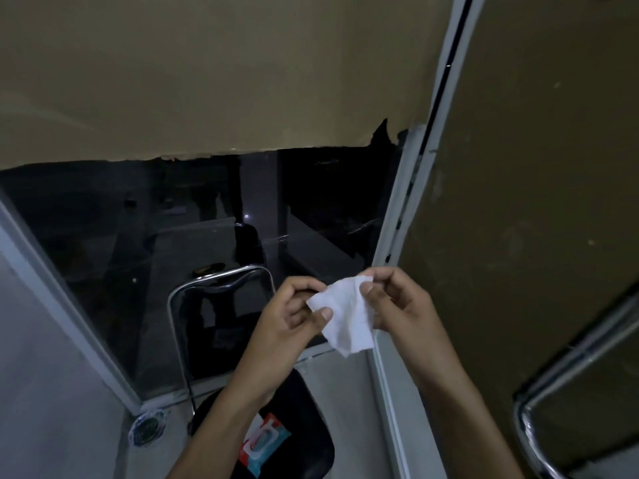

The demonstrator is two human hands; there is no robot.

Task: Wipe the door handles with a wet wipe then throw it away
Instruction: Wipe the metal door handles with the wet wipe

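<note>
1. Both hands hold 1 white wet wipe (345, 314) in the air, above the black chair (221, 305) and in front of the dark glass panel (138, 236).
2. The left hand (294, 312) is curled, its thumb pressed on the wipe's left edge with the fingers behind it.
3. The right hand (397, 302) is also curled, pinching the wipe's upper right corner between thumb and fingertips.
4. The wipe hangs partly unfolded, its lower corner pointing down between the 2 wrists.
5. A red, white and blue wet wipe pack (263, 444) lies on the chair seat (311, 454), near the seat's middle, partly hidden by the left forearm.
6. The chair's chrome-framed backrest stands just beside the glass.
7. A brown door (536, 202) with a white frame (401, 209) fills the right side, and a chrome bar (529, 440) shows at its lower right.
8. A round floor drain (147, 426) sits on the floor left of the chair.
</note>
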